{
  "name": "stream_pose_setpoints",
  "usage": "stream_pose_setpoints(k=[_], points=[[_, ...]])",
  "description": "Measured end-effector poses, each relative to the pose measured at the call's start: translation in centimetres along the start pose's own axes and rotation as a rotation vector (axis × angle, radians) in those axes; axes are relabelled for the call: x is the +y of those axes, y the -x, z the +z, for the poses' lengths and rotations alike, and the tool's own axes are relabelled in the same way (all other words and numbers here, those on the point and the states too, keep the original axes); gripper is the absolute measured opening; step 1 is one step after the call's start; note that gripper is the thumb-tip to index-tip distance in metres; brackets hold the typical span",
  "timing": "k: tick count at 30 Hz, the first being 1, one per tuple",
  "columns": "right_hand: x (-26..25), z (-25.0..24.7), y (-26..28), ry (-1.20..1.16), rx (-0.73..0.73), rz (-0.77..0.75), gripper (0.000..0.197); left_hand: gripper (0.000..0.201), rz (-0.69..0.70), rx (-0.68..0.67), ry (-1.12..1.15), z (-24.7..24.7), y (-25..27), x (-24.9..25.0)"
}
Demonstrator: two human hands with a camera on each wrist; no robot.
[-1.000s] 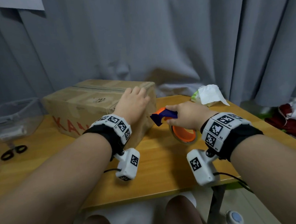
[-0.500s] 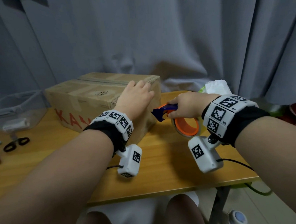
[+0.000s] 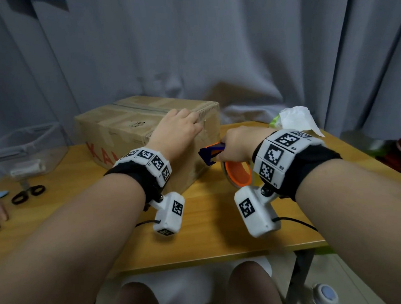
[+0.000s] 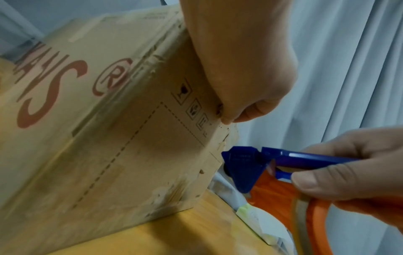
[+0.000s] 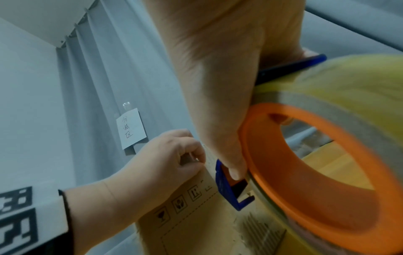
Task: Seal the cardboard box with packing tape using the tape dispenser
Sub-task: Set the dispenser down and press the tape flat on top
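Note:
A brown cardboard box (image 3: 128, 130) with red lettering stands on the wooden table (image 3: 211, 244), its top flaps down. My left hand (image 3: 177, 127) lies over its near right top corner, fingers curled over the top edge and thumb (image 4: 250, 112) against the end face. My right hand (image 3: 238, 143) grips the tape dispenser (image 3: 212, 152) by its blue handle. The orange core with the tape roll (image 3: 239, 173) hangs below that hand. In the left wrist view the dispenser's blue head (image 4: 244, 165) sits against the box's end face (image 4: 152, 155), about halfway up.
A clear plastic bin (image 3: 25, 149) and black scissors (image 3: 27, 194) lie at the table's left. Crumpled white paper (image 3: 295, 119) sits at the back right. A grey curtain (image 3: 212, 46) hangs close behind, and the table's front edge (image 3: 200, 258) is near my knees.
My right hand has brought the dispenser up and left, from above the table to the box's end face. My left hand has stayed on the box corner.

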State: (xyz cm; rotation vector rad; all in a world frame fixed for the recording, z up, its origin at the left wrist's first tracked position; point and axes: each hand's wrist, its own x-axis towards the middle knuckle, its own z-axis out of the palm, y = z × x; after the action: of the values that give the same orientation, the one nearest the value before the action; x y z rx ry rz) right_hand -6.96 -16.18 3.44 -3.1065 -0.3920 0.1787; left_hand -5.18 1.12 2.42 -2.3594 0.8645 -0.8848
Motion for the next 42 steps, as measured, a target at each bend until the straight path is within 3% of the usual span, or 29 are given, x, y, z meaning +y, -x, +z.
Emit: stream_pose_setpoints(k=[4, 9, 15, 19, 23, 28, 31, 33, 35, 37, 38, 40, 42], points=[[0.1, -0.3, -0.4, 0.002, -0.025, 0.031, 0.033, 0.037, 0.011, 0.011, 0.0, 0.2, -0.2, 0.0], [-0.8, -1.4, -0.7, 0.04, -0.022, 0.109, 0.034, 0.035, 0.017, 0.016, -0.011, 0.6, -0.2, 0.1], [1.8, 1.3, 0.0, 0.024, -0.023, 0.193, 0.029, 0.042, -0.001, 0.046, 0.002, 0.9, -0.2, 0.2], [5.8, 2.2, 0.7, -0.379, 0.289, 0.229, 0.043, 0.036, -0.027, 0.111, -0.005, 0.8, -0.4, 0.2], [8.4, 5.1, -0.9, -0.954, 0.267, 0.399, 0.049, 0.033, -0.084, 0.141, 0.056, 0.8, -0.2, 0.5], [9.1, 9.8, -3.1, -1.103, 0.183, 0.531, 0.067, 0.023, -0.178, 0.094, 0.08, 0.5, -0.3, 0.8], [8.6, 9.7, -3.5, -0.977, 0.169, 0.551, 0.064, 0.012, -0.195, 0.083, 0.102, 0.4, -0.3, 0.8], [8.1, 8.9, -3.4, -0.674, 0.165, 0.559, 0.058, 0.01, -0.211, 0.076, 0.103, 0.4, -0.4, 0.8], [7.2, 7.5, -3.4, -0.469, 0.369, 0.549, 0.052, 0.009, -0.223, 0.091, 0.096, 0.5, -0.5, 0.8], [5.9, 6.2, -4.2, -0.663, 0.571, 0.406, 0.05, 0.008, -0.234, 0.104, 0.101, 0.5, -0.5, 0.8], [4.9, 5.4, -4.6, -0.891, 0.554, 0.303, 0.046, 0.007, -0.237, 0.113, 0.106, 0.5, -0.5, 0.8], [2.5, 4.1, -4.8, -1.361, 0.342, 0.212, 0.048, 0.006, -0.239, 0.11, 0.12, 0.4, -0.5, 0.8], [0.8, 3.2, -4.7, -1.608, 0.12, 0.233, 0.049, 0.006, -0.252, 0.085, 0.138, 0.4, -0.6, 0.8]])
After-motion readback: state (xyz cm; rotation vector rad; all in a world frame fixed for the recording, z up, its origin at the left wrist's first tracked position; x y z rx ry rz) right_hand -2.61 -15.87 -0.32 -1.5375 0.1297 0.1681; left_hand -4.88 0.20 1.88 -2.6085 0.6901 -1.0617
